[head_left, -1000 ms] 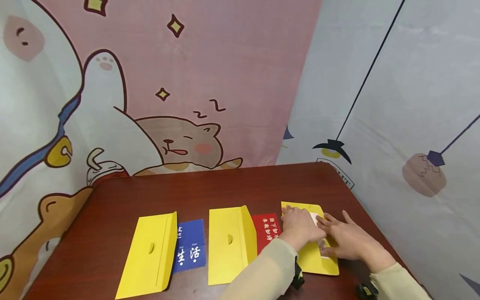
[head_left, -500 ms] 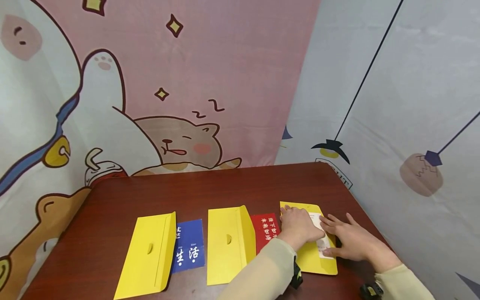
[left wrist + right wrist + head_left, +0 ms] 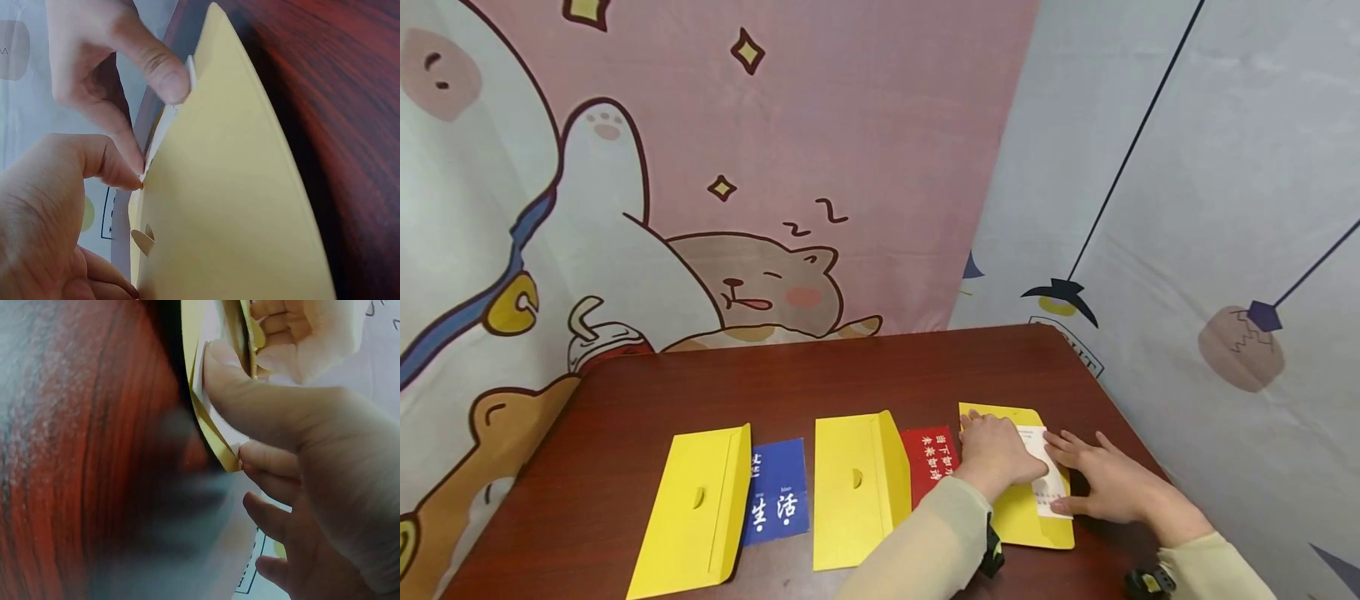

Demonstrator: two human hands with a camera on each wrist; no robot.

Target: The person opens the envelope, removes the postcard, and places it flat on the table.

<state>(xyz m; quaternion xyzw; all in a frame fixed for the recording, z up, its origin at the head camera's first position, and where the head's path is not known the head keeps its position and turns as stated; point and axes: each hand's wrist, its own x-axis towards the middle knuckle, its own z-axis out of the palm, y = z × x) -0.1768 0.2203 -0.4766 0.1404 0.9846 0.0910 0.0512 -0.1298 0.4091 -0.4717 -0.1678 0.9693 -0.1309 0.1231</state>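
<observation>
My left hand (image 3: 997, 450) rests on the rightmost yellow envelope (image 3: 1018, 533), its curled fingers and thumb holding it near the mouth. Between my hands a white card (image 3: 1051, 483) with small print shows at that envelope's open side, partly hidden by the left hand. At the card's right edge, my right hand (image 3: 1112, 483) grips it between thumb and fingers. In the right wrist view, the right thumb (image 3: 225, 375) lies on the card (image 3: 231, 434), fingertips touching its far end. In the left wrist view, the envelope (image 3: 231, 187) hides most of the card.
To the left lie two more yellow envelopes (image 3: 696, 508) on the dark red-brown table (image 3: 820, 375). A blue card (image 3: 778, 492) sticks out beside one, a red card (image 3: 931, 458) beside the other. Cartoon-printed cloth (image 3: 880, 167) stands behind and to the right.
My right hand has shifted slightly to the right, and more of the white card shows between the hands. The left hand stays in place on the envelope.
</observation>
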